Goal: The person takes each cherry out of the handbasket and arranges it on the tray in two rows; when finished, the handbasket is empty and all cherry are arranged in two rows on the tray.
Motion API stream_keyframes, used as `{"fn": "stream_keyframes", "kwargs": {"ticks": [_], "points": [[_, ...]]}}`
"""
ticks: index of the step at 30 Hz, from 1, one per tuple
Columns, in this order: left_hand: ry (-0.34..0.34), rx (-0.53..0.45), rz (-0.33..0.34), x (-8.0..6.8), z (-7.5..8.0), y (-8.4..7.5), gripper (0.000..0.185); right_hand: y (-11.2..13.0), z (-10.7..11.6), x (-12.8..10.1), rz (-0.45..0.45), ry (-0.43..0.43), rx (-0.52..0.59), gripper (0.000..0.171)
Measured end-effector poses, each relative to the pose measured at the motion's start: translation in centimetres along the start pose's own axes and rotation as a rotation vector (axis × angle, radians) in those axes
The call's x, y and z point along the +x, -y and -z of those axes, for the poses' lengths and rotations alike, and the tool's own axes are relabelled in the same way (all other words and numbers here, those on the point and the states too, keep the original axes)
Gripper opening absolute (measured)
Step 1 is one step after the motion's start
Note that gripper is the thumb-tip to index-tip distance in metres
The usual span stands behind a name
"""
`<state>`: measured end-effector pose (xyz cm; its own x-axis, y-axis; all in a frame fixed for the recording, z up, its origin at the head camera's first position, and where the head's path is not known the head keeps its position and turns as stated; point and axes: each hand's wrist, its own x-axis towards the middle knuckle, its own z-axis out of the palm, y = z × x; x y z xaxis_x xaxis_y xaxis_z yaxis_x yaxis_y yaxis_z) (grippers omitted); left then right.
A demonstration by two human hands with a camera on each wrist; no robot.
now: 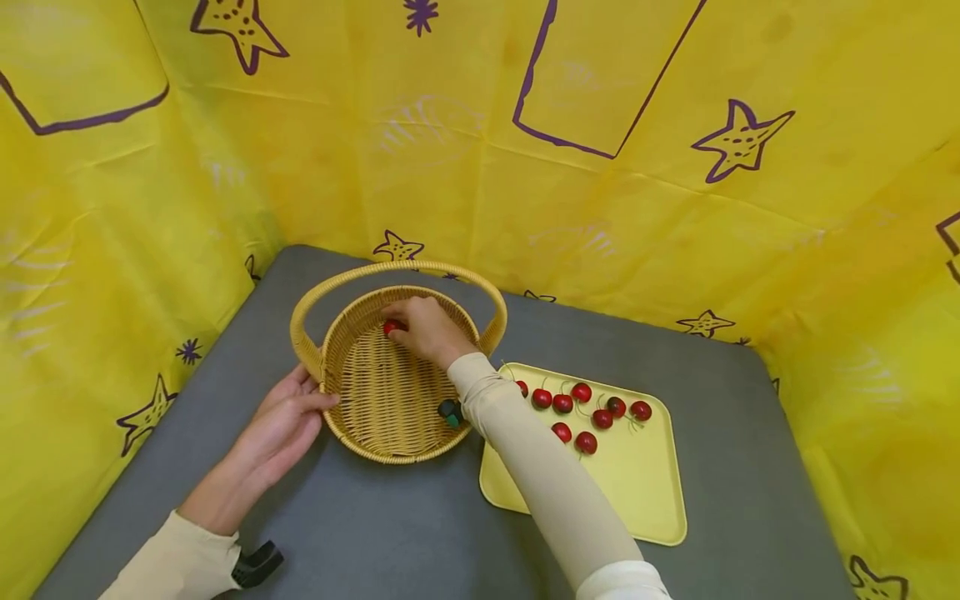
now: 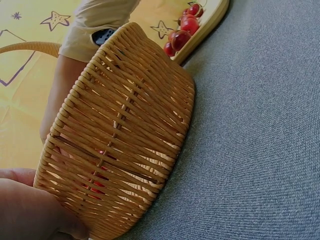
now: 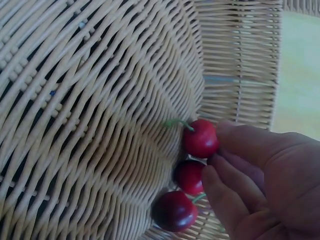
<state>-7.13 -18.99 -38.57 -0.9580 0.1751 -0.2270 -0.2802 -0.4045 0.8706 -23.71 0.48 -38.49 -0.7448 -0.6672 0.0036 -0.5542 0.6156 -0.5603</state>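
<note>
Head view: wicker basket [image 1: 386, 392] standing on the grey bench [image 1: 360, 525], arched handle over its far side. Left hand [image 1: 281, 425] laid against the basket's near-left rim, fingers straight and relaxed, gripping nothing. Right hand [image 1: 427, 329] reaching down inside the basket at its far wall, fingers curled about a red cherry [image 1: 391, 327]. Just right of the basket, a yellow tray [image 1: 637, 492] carrying a cluster of further cherries [image 1: 585, 412] in its far half.

Left wrist view: basket wall [image 2: 125, 140] close up and filling the middle, left hand [image 2: 30, 210] touching its lower edge at bottom left. Red showing through the weave low in the wall. Tray with cherries [image 2: 187, 27] beyond, at the top.

Right wrist view: woven inside of the basket [image 3: 90, 125]. Three cherries [image 3: 192, 177] lying together by the wall, right hand's fingers [image 3: 240, 150] curled and touching the uppermost cherry [image 3: 201, 139], green stem pointing away.
</note>
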Motion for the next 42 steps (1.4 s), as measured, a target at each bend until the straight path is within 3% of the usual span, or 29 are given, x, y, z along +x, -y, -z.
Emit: {"fn": "stream_keyframes", "kwargs": {"ticks": [10, 30, 37, 42], "points": [[-0.026, -0.010, 0.002, 0.1, -0.2, -0.2, 0.094, 0.1, -0.4, 0.2, 0.012, 0.037, -0.058, 0.032], [-0.016, -0.016, 0.013, 0.0, -0.3, -0.1, 0.094, -0.1, -0.5, -0.3, 0.002, 0.055, -0.032, 0.028], [-0.015, -0.004, 0.007, -0.1, -0.2, -0.1, 0.095, 1.6, 1.2, -1.4, 0.076, 0.004, 0.034, 0.031], [-0.013, -0.008, 0.007, -0.1, -0.1, -0.1, 0.095, 3.5, 3.3, -3.4, 0.113, -0.012, 0.100, 0.035]]}}
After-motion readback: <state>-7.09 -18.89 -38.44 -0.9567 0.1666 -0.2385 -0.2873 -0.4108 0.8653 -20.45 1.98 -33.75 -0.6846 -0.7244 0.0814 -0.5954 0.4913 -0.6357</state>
